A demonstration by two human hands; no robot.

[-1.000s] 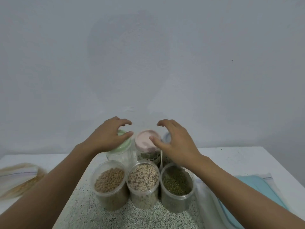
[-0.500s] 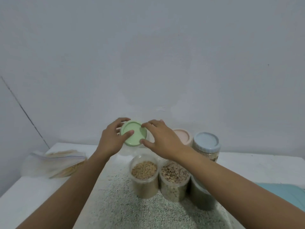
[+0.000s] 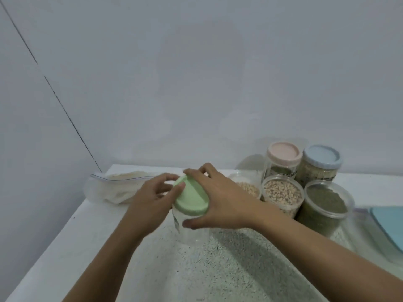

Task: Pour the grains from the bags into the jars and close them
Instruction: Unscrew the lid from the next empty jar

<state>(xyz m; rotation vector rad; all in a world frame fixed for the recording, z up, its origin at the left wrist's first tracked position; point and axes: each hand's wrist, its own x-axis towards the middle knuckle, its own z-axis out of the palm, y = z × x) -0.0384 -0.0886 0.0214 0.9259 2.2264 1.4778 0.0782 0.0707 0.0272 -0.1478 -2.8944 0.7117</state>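
Likely a home kitchen: grain-filled jars point(image 3: 282, 194) and a zip bag point(image 3: 113, 188) on a speckled counter point(image 3: 196, 271)

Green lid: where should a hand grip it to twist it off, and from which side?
Take the lid by its rim, coming from above, square to its tilted face, fingers spread round the edge. It is a flat round disc, so only the rim gives purchase. The left hand pinches its left edge; the right hand clasps the jar top, thumb on the clear wall.

white desk point(image 3: 72, 247), speckled in the middle; clear zip bag point(image 3: 113, 189) back left, jars point(image 3: 283, 192) clustered right, teal sheet point(image 3: 390, 225) at right edge.
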